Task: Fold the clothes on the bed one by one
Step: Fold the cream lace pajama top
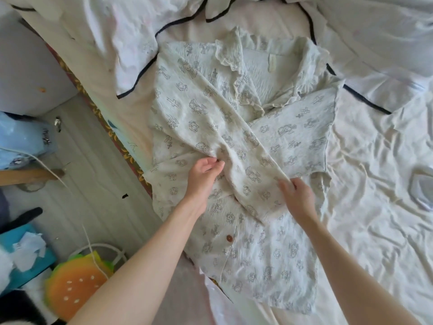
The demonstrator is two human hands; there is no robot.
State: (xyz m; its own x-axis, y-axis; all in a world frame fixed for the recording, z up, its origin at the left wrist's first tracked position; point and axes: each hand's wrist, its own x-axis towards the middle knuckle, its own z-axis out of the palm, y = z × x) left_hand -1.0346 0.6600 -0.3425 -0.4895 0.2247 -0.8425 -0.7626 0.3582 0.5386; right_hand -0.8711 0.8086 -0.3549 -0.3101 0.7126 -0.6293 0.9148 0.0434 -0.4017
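A pale printed shirt [234, 127] with a frilled collar and brown buttons lies spread on the bed [375, 184], front side up. Both short sleeves are folded inward and cross over its middle. My left hand [202, 170] pinches the cuff edge of the sleeve that lies on top. My right hand [296, 195] pinches the same sleeve's lower edge, near the other sleeve's cuff. The shirt's hem reaches toward me, past a brown button [229, 238].
White garments with dark piping [140, 43] lie bunched along the head of the bed and at the right [375, 78]. The bed's left edge drops to a floor with a burger-shaped cushion [75, 289], a cord, a blue box and a blue bag.
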